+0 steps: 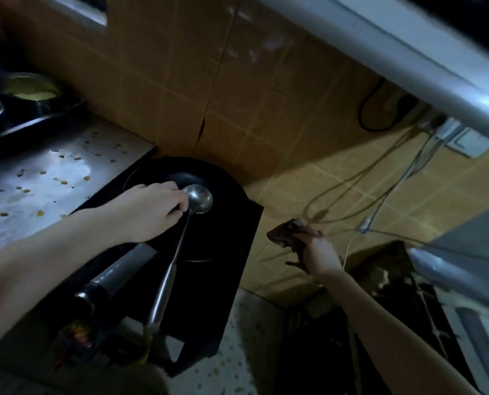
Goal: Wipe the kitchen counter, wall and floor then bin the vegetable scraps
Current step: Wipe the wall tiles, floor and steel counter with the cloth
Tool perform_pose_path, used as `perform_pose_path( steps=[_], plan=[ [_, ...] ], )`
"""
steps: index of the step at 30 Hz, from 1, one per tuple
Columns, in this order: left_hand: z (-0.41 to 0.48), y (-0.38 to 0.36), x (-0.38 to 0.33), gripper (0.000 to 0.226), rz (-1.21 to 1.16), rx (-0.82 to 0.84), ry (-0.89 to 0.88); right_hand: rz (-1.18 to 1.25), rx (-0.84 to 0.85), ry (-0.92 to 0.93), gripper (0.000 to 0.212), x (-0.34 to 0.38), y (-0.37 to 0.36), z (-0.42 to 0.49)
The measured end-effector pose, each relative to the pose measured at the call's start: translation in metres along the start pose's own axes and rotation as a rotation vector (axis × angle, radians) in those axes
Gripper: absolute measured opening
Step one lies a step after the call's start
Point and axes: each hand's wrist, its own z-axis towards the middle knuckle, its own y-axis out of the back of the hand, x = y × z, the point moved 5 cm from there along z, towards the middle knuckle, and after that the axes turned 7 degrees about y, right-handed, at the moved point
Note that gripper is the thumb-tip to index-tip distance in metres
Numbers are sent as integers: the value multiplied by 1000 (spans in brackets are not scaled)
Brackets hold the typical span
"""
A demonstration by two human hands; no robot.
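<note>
- The right hand (319, 252) clutched a dark rag (284, 235), held up against the tan tiled wall (237, 109) beside hanging cables (380, 195).
- The left hand (149, 212) lay over a black pan (217, 238), fingers curled at the neck of a steel ladle (200, 198); what they gripped was unclear.
- The spattered counter (38, 178) lay just left of the pan.

I'm seeing the wall tiles (237, 95) showing ochre, crossed by a pale grout grid; the left counter (38, 178) is gleaming grey, flecked yellow and brown; the ladle (200, 198) is shining silver over a black pan (209, 238); the right-side cloth (283, 235) is looking dark brown.
</note>
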Motion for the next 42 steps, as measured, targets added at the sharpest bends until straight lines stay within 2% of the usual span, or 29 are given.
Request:
perform_pose_path(
  steps=[3,11,15,21,27,38,42],
  plan=[
    [-4,-2,-24,18,-13,69,-78,121,-74,-80,41,12,-10,-29],
    [-14,-38,-85,18,-6,177,-199,229,51,-349,50,31,-59,-125],
    [-22,-63,-120,20,20,242,-251,284,94,-426,54,34,-75,-173],
    [-25,-102,-170,20,84,347,-317,424,102,-568,51,13,-105,-239],
    [-27,-153,-212,19,114,430,-277,522,110,-673,47,-22,-135,-289],
    [-37,-229,-273,23,98,569,-116,604,100,-635,41,-89,-158,-330],
    [-48,-260,-288,17,92,601,-85,607,116,-591,41,-101,-170,-331]
  ],
)
